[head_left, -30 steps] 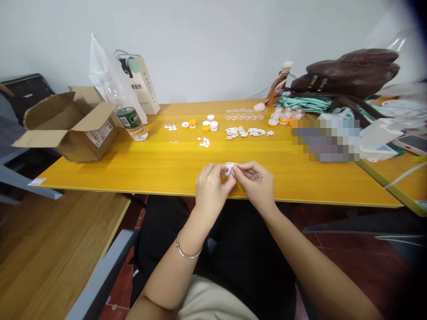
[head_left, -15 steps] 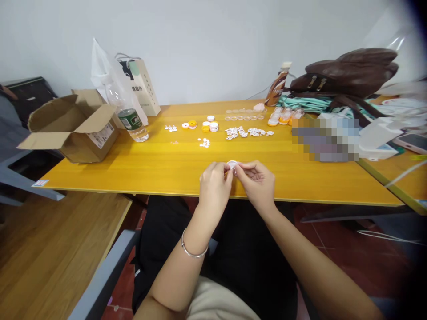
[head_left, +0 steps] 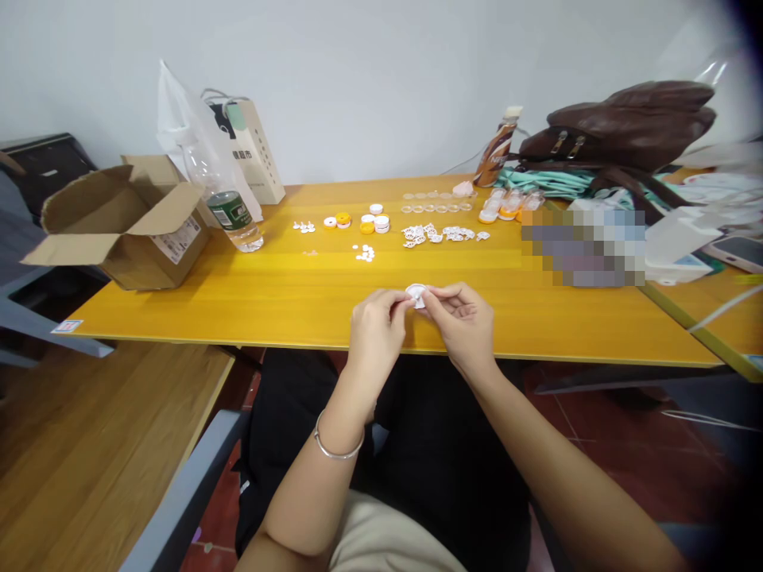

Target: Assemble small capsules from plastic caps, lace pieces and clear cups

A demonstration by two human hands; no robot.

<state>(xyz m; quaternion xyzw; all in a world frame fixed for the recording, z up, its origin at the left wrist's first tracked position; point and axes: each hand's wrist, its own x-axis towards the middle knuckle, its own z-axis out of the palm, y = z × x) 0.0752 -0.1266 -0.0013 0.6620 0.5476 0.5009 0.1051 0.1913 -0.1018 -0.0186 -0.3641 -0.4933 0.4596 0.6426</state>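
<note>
A small white round plastic part [head_left: 416,295] is held above the table's front edge, between both hands. My right hand [head_left: 468,322] pinches its right side between thumb and fingers. At its left side, my left hand [head_left: 377,330] is closed, with thumb and fingertips on the part; they hide some of it. Beyond the hands lie small white discs [head_left: 366,253] and a spread of white openwork pieces [head_left: 420,235]. White and orange round caps [head_left: 375,225] stand behind the discs, some of them stacked.
An open cardboard box [head_left: 152,238] and a water bottle [head_left: 234,221] stand at the left. Clear round covers [head_left: 435,208] lie in rows at the back. Toward the right are a brown drink bottle [head_left: 497,149], a brown bag [head_left: 620,127] and a white holder [head_left: 679,246].
My left hand has drawn slightly left, and more of the white round part shows between the hands. My right hand keeps its pinch on it.
</note>
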